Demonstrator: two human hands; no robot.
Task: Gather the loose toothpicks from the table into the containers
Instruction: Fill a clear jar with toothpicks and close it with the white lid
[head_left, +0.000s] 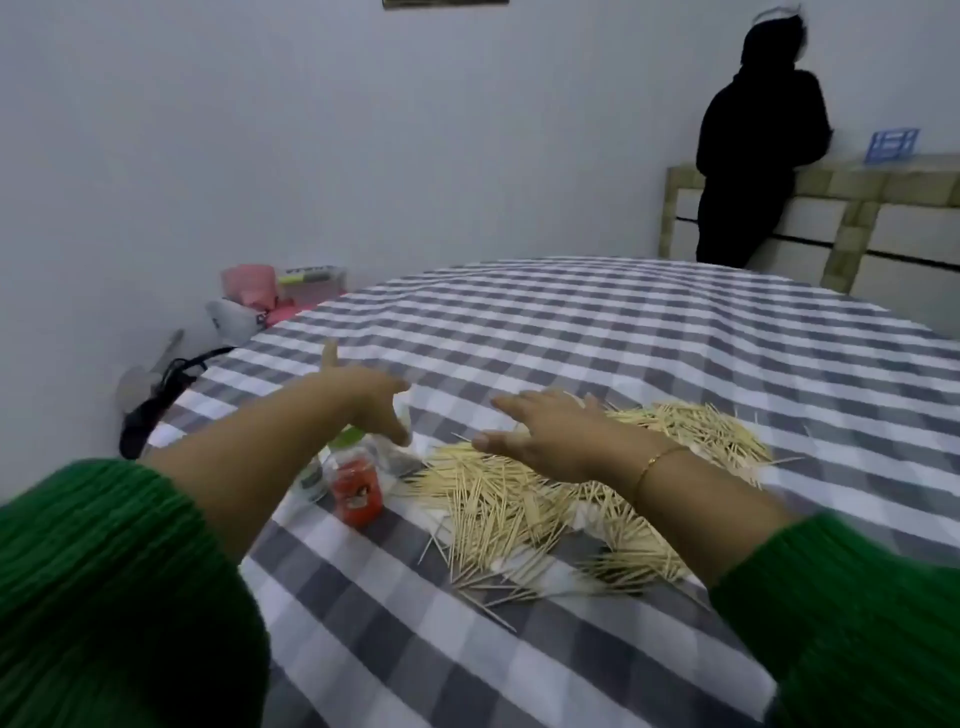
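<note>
Pale toothpicks (524, 499) heaped before you on the checked tabletop (571, 332).
Your left hand (371, 400) and right hand (545, 434) hover spread, holding nothing.

Wooden toothpicks (519, 499), matt cloth tablecloth (623, 338)
</note>
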